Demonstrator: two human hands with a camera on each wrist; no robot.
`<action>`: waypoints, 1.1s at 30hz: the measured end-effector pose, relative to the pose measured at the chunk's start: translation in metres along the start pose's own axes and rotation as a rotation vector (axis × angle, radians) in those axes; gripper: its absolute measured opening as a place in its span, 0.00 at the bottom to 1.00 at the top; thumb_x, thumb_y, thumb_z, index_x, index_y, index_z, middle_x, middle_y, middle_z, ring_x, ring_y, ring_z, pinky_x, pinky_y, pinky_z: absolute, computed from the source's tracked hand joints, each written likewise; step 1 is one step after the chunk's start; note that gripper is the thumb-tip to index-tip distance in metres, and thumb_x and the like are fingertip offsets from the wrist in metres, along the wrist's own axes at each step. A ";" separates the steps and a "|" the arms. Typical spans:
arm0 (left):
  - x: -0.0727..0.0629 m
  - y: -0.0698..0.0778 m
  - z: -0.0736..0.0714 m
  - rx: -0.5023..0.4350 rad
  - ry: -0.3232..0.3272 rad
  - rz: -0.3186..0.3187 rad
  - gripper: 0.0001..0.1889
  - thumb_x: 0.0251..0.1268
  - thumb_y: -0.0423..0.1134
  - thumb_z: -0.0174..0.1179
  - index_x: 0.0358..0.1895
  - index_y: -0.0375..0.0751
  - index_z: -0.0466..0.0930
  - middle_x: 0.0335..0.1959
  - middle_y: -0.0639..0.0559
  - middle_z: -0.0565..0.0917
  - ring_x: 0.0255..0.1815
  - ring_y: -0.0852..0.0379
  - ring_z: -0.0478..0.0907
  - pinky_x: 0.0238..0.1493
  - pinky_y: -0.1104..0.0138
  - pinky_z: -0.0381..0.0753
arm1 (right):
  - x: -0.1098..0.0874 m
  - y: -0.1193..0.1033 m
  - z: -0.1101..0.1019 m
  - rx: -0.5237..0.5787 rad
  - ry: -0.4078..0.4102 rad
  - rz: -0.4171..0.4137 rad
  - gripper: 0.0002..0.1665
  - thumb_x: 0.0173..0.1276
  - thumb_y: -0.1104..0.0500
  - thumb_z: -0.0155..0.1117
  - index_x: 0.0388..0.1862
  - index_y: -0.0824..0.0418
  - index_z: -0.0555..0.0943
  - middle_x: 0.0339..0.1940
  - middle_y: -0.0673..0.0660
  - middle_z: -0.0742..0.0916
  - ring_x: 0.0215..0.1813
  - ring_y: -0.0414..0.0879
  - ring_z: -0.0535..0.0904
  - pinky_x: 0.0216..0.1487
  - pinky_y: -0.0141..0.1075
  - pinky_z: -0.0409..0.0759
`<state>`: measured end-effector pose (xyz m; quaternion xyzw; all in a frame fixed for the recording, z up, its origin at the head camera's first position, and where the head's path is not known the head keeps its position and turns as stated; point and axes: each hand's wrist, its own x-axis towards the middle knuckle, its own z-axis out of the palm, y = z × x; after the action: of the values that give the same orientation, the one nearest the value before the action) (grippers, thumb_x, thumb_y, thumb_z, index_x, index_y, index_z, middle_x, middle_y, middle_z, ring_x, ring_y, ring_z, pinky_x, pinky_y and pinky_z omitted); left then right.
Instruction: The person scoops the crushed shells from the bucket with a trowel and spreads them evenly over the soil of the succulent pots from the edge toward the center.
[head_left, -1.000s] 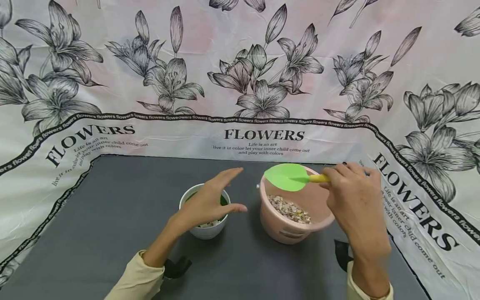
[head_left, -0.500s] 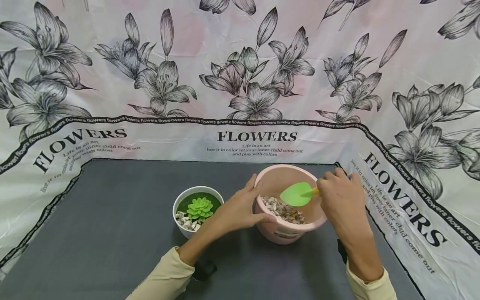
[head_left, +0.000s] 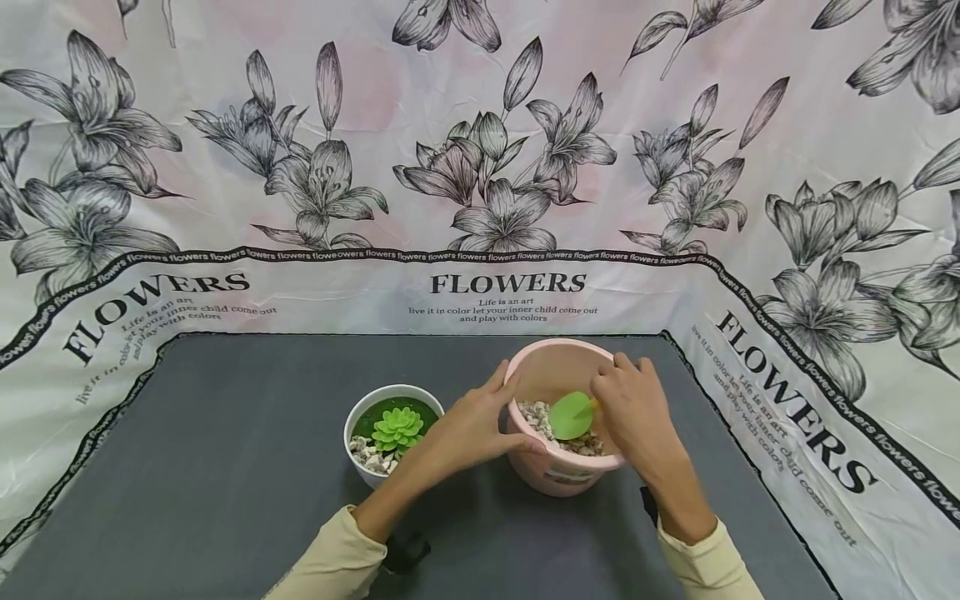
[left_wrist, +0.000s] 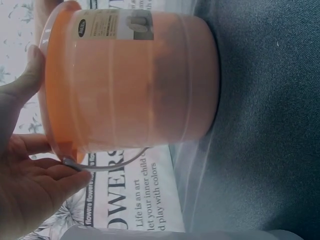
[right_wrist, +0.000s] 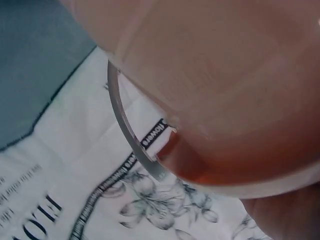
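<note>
Right hand (head_left: 633, 410) gripping the green trowel (head_left: 571, 417) inside the pink bucket (head_left: 528, 472), left hand (head_left: 467, 427) holding it steady, I judge this scooping, needing a push under the stones (head_left: 536, 414).

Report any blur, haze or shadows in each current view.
Head view: soft shadows on the gray tabletop by the pink bucket, green succulent leaves distinct; left wrist: pale haze over part of the tabletop, fine print on the bucket's label unreadable; right wrist: dim, bucket wall softly blurred.

Both sleeves (head_left: 330, 557) are pale cream and softly creased, with a small black piece (head_left: 407, 553) showing near each
</note>
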<state>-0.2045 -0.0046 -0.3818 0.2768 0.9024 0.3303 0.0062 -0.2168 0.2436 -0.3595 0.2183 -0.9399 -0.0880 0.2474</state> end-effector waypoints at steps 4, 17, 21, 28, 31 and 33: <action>0.000 -0.001 0.001 -0.001 -0.017 0.003 0.57 0.60 0.63 0.73 0.85 0.44 0.52 0.86 0.36 0.51 0.74 0.31 0.73 0.67 0.46 0.81 | -0.003 -0.001 0.005 0.063 -0.005 0.065 0.23 0.48 0.79 0.72 0.12 0.56 0.73 0.20 0.56 0.80 0.33 0.55 0.75 0.37 0.48 0.67; 0.002 -0.002 -0.002 0.025 -0.029 0.008 0.54 0.62 0.61 0.73 0.85 0.43 0.54 0.86 0.35 0.52 0.71 0.32 0.77 0.60 0.48 0.85 | -0.004 -0.003 0.003 0.313 -0.023 0.164 0.13 0.40 0.70 0.86 0.26 0.63 0.90 0.28 0.58 0.92 0.35 0.54 0.78 0.36 0.49 0.68; 0.002 -0.004 -0.003 0.032 -0.032 0.008 0.54 0.63 0.60 0.73 0.85 0.43 0.53 0.86 0.35 0.52 0.71 0.32 0.78 0.58 0.49 0.85 | -0.007 -0.004 0.004 0.351 -0.010 0.205 0.11 0.44 0.71 0.85 0.27 0.63 0.91 0.29 0.58 0.92 0.35 0.54 0.77 0.43 0.54 0.69; -0.002 -0.001 0.000 -0.006 -0.027 -0.026 0.55 0.62 0.62 0.72 0.85 0.45 0.52 0.87 0.37 0.50 0.77 0.30 0.69 0.69 0.42 0.79 | -0.013 -0.003 0.002 0.412 0.011 0.259 0.11 0.46 0.69 0.86 0.29 0.63 0.91 0.29 0.57 0.91 0.37 0.53 0.75 0.49 0.57 0.66; -0.002 0.000 0.002 -0.015 -0.022 -0.017 0.55 0.61 0.62 0.73 0.85 0.44 0.53 0.87 0.36 0.50 0.77 0.30 0.69 0.69 0.43 0.79 | -0.015 0.000 -0.004 0.409 0.022 0.269 0.11 0.48 0.68 0.86 0.30 0.63 0.91 0.29 0.57 0.91 0.37 0.53 0.75 0.48 0.56 0.66; -0.002 0.002 0.004 -0.020 -0.028 -0.013 0.54 0.62 0.62 0.72 0.85 0.43 0.55 0.87 0.36 0.51 0.77 0.31 0.69 0.68 0.43 0.80 | -0.020 0.002 -0.009 0.401 0.017 0.284 0.10 0.50 0.69 0.84 0.31 0.63 0.91 0.30 0.57 0.90 0.38 0.53 0.75 0.47 0.55 0.66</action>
<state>-0.2010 -0.0017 -0.3844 0.2752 0.9007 0.3353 0.0236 -0.1976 0.2540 -0.3592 0.1298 -0.9577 0.1379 0.2168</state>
